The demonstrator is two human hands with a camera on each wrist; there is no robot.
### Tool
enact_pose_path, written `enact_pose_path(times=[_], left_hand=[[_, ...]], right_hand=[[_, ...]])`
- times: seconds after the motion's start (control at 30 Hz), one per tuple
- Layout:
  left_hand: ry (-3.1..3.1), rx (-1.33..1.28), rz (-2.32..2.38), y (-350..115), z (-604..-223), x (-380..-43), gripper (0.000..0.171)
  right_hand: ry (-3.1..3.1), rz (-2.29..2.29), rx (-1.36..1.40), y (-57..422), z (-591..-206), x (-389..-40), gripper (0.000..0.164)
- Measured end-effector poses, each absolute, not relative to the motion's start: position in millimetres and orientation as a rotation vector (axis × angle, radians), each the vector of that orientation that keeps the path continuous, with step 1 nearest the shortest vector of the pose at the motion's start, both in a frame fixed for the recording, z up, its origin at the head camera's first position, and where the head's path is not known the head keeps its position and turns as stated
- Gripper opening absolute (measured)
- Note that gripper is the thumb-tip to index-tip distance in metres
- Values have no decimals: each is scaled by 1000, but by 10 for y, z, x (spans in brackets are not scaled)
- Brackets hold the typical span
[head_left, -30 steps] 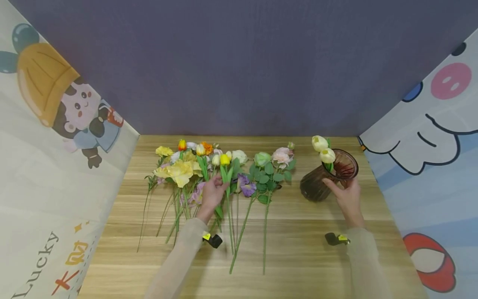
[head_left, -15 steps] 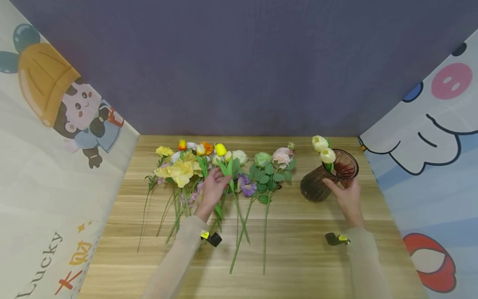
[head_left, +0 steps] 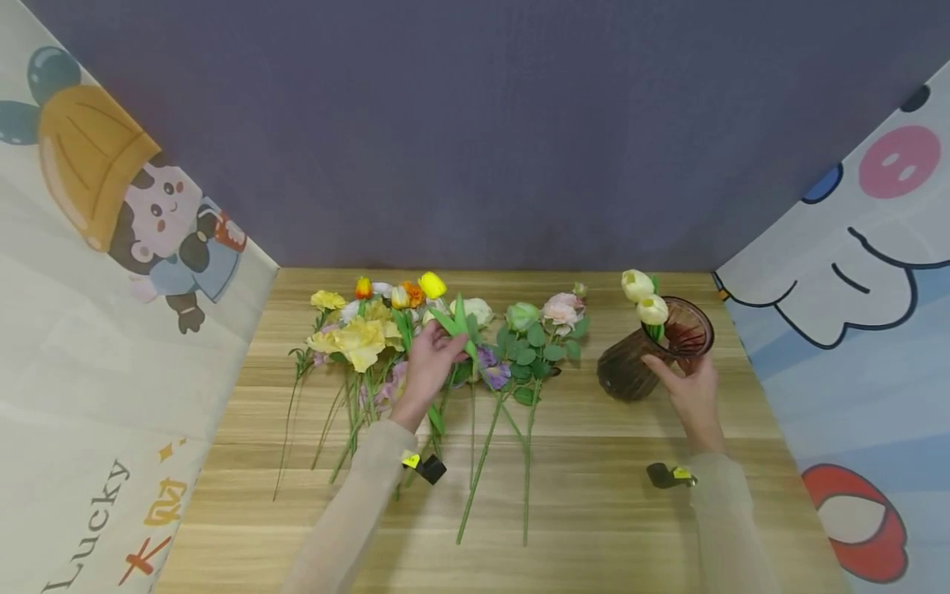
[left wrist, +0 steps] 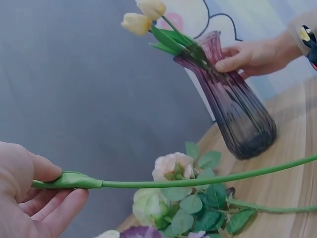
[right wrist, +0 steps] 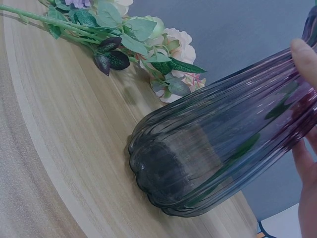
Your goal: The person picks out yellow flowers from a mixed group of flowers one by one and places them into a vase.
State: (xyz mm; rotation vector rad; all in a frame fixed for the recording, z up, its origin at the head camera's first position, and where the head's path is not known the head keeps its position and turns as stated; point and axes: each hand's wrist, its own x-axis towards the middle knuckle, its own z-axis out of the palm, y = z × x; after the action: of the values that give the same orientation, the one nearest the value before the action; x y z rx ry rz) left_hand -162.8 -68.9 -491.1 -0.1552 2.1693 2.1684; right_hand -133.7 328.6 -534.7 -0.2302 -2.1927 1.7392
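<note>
Below both hands, nearest the viewer, pale sleeves (head_left: pixel 337 516) are cut off by the lower edge. Between the hands, long stems (head_left: pixel 476 478) are laid on the wooden table (head_left: pixel 594 511). By the left hand (head_left: pixel 425 363), a yellow tulip (head_left: pixel 432 285) is pinched at its stem between thumb and fingers; its bloom is shown only from the head, its smooth stem closely in the left wrist view, where the far end is cut off. By the right hand (head_left: pixel 693 392), a tinted glass vase (head_left: pixel 627 371) is clamped at the neck, some fingers being hidden behind it. Its ribbed base is shown on the table by the right wrist camera; how far it is tilted cannot be told. Cream tulips (head_left: pixel 643 297) are held in it, their stems seen through the glass from the left wrist. Left of the left hand, mixed flowers (head_left: pixel 359 342) are heaped, many partly hidden. Beyond both hands, a dark wall (head_left: pixel 475 140) is seen.
</note>
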Motion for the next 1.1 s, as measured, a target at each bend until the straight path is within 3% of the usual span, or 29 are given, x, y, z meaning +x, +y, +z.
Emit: enact_pose_path(times=[0.67,1.1], left_hand=[[1906,-30,2501,-419,-4461,-1640,34],[1796,114,2693,-212,-4171,-1650,18]], right_hand=[[-2165,1743,-210,3279,-5347,-1339,74],[-2188,1741,-237,3283,-5350,-1338,75]])
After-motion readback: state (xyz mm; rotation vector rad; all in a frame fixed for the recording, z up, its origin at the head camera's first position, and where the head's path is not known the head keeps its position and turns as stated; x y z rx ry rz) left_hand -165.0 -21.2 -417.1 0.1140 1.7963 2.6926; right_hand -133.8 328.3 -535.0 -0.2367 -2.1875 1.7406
